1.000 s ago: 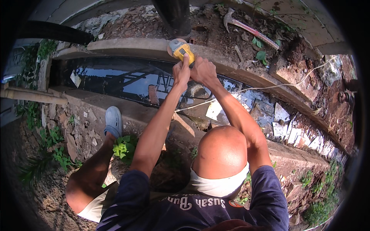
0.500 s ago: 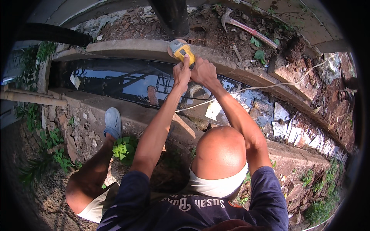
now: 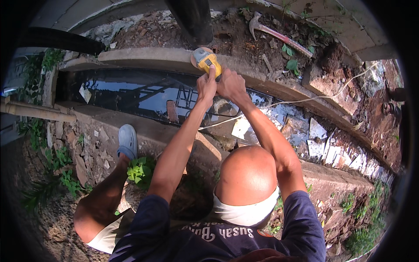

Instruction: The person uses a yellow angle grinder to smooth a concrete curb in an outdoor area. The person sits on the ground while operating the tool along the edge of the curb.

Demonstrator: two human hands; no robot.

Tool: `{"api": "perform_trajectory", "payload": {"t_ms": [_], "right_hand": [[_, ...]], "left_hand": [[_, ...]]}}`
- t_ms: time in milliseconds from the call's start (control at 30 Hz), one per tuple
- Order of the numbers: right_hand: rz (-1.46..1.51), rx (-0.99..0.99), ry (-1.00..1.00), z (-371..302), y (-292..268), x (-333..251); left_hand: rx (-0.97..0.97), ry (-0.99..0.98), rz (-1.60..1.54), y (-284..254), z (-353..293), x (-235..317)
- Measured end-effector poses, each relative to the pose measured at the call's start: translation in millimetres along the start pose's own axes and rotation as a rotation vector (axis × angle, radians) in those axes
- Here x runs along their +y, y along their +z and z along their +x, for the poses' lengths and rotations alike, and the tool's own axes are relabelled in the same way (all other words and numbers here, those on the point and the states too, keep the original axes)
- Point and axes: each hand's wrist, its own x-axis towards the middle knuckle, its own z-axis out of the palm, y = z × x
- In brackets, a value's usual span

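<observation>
At the far concrete edge of a water-filled channel, both my arms are stretched forward to a yellow angle grinder with a grey head. Its round disc shows at the head's left side, close to the foot of a thick black post. My left hand is closed round the grinder's near end, thumb along its top. Beside it, my right hand is wrapped on the same body from the right. Tiny orange specks, like sparks, show on the soil right of the post. The disc's contact point is hidden.
A claw hammer lies on the far soil. A pale cord runs across the channel. Dark water holds a brick piece; broken white tiles lie at right. My clog-clad foot stands on the near bank.
The grinder and both hands have shifted very slightly, with the grip unchanged. Orange specks now show on the soil right of the post.
</observation>
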Motion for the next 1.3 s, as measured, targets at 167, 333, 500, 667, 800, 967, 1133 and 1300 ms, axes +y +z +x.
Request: {"api": "perform_trajectory", "payload": {"t_ms": [167, 333, 500, 667, 800, 967, 1133, 1300], "right_hand": [[-0.015, 0.021, 0.0, -3.4, -1.6, -2.0], [-0.016, -0.016, 0.015, -3.3, -4.1, -3.1], [-0.002, -0.008, 0.01, -2.7, -3.7, -5.0], [-0.01, -0.022, 0.0, 1.1, 1.6, -8.4], [0.023, -0.015, -0.028, 2.7, 3.3, -13.6], [0.027, -0.008, -0.023, 4.8, 6.4, -14.3], [-0.008, -0.02, -0.015, 3.0, 3.0, -13.4], [-0.022, -0.04, -0.015, 2.2, -0.5, -13.3]], "left_hand": [[-0.005, 0.06, -0.002, -0.9, 3.7, -5.5], [0.065, 0.072, -0.065, 5.5, -2.1, -1.9], [0.077, 0.042, -0.042, 3.2, -2.2, -0.8], [0.082, 0.046, -0.086, -1.8, -3.7, 0.3], [0.085, 0.054, -0.101, -8.6, -0.3, 1.4], [0.083, 0.025, -0.064, -12.7, 0.3, 2.3], [0.085, 0.05, -0.094, -7.4, -1.8, 0.9], [0.042, 0.052, -0.048, -11.0, 2.2, -1.0]]}}
